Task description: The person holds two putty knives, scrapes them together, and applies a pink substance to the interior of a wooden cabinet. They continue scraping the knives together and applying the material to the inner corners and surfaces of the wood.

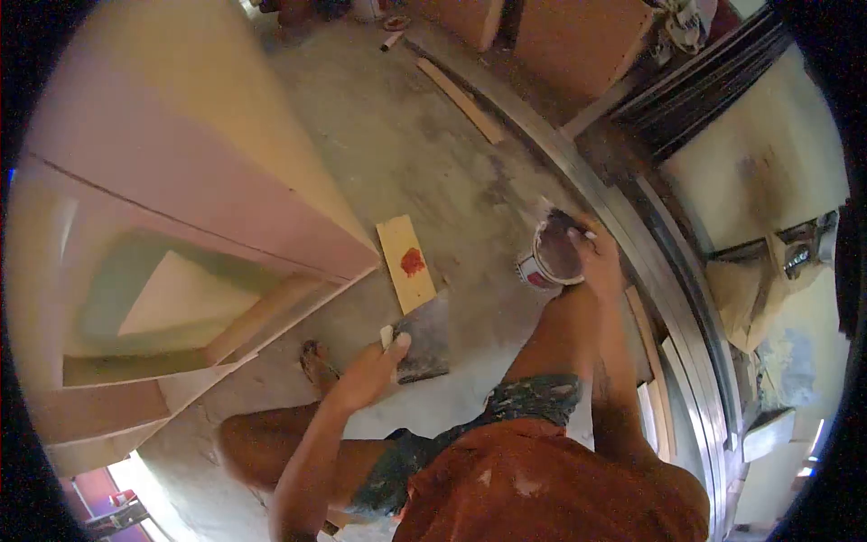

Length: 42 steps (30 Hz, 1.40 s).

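My left hand point(366, 375) grips a flat, dark, square-edged plate point(424, 341), thumb on top, with a small pale piece point(386, 338) at its corner. Beyond the plate lies a pale yellow board point(395, 244) bearing a red dab point(412, 262); the plate overlaps its near end. To the right, my right hand point(598, 257) is closed at the rim of a small tub point(535, 274) with a dark greyish-brown content point(558, 246). A light bit point(591, 235) shows at those fingers, and I cannot tell what they hold.
A large pinkish cabinet point(199, 172) with a recessed, green-edged panel stands close on the left. Long metal bars point(632, 221) and wooden strips run along the right. A wooden strip point(461, 101) lies on the concrete floor point(361, 117) ahead. My bare foot point(318, 366) rests near the cabinet.
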{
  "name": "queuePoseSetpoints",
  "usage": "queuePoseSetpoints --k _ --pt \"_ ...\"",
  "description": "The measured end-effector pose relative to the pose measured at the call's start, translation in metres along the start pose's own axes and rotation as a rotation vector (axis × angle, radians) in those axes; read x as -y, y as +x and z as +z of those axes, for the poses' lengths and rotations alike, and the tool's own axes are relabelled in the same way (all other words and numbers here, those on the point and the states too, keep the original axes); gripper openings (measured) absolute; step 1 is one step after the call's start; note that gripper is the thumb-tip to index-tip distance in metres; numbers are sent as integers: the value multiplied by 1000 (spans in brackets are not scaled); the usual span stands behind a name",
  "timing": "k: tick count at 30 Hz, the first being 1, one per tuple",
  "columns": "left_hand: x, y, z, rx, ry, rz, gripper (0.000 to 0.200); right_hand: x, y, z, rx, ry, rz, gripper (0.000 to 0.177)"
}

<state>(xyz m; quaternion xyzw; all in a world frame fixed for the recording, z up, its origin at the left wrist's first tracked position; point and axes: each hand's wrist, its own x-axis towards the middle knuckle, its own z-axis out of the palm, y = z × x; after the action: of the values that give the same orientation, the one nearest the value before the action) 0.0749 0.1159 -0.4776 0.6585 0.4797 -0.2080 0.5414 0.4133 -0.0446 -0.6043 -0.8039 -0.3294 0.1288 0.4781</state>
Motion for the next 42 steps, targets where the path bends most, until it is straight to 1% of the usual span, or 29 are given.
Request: queuePoseSetpoints --k 1,2,3,4,5,6,7,8,9,10,11,12,14,15,16,18,21,22,24,28,31,34,36,37,38,39,40,41,42 --pt "12 17 9 -16 -6 4 47 6 -5 -2 -117 -13 -45 25" --pt "36 50 25 32 -474 54 45 14 -10 -6 -228 -28 -91 21" --pt "46 68 37 83 -947 111 43 35 -14 -12 -216 -24 -113 21" --pt "27 62 41 69 -965 121 43 68 -20 -20 -124 26 -226 25" --pt "4 56 45 132 -1224 123 41 95 -28 -24 -27 77 -339 30" --pt "-17 51 48 197 -1482 127 38 112 -36 -24 -10 81 -359 30" --pt "-28 49 50 182 -1500 138 38 125 -47 -22 47 142 -476 31" --pt "-36 46 52 189 -1561 244 37 137 -56 -21 103 204 -591 32" --pt "-40 45 54 197 -1621 350 35 149 -65 -20 122 208 -604 32" --pt "-40 46 55 182 -1639 359 35 159 -72 -20 339 387 -497 34" --pt "-39 49 55 298 -1690 353 34 167 -76 -17 557 560 -381 36" --pt "-37 49 53 415 -1735 352 33 168 -77 -4 579 562 -393 36" --pt "-39 40 45 366 -1722 411 33 163 -76 25 338 376 -847 42" --pt "-40 36 40 340 -1694 451 32 159 -80 24 462 366 -564 48" --pt "-39 34 37 333 -1697 460 32 160 -77 29 467 367 -573 48" --pt "-33 30 32 339 -1682 453 31 160 -71 41 411 174 -778 52" --pt "-12 50 37 353 -1752 441 42 154 -62 52 435 91 -843 56" --pt "-9 48 36 357 -1761 440 42 152 -59 53 442 85 -842 56" --pt "-6 46 29 245 -1706 449 33 148 -48 55 466 -14 -910 59" --pt "-2 35 23 214 -1662 422 34 155 -27 51 506 -82 -987 57" --pt "-1 34 21 215 -1647 485 34 163 -18 47 421 -213 -1056 58" --pt "0 40 18 150 -1593 514 34 154 -6 40 491 -279 -971 57" --pt "3 36 16 247 -1613 443 36 132 3 36 410 -499 -980 58" --pt "2 33 15 238 -1617 443 36 126 0 38 250 -307 -926 37" --pt "-3 31 12 72 -1482 438 41 120 -8 41 257 -297 -945 37" --pt "-7 27 8 -96 -1352 428 46 110 -23 43 106 120 -536 33" --pt "-10 18 2 -121 -1373 429 46 99 -40 44 -28 506 -92 32" --pt "-14 5 -3 -338 -1005 322 51 106 -51 45 -160 855 386 34" --pt "-15 -2 -4 -527 -624 201 56 115 -65 48 -290 971 487 40"
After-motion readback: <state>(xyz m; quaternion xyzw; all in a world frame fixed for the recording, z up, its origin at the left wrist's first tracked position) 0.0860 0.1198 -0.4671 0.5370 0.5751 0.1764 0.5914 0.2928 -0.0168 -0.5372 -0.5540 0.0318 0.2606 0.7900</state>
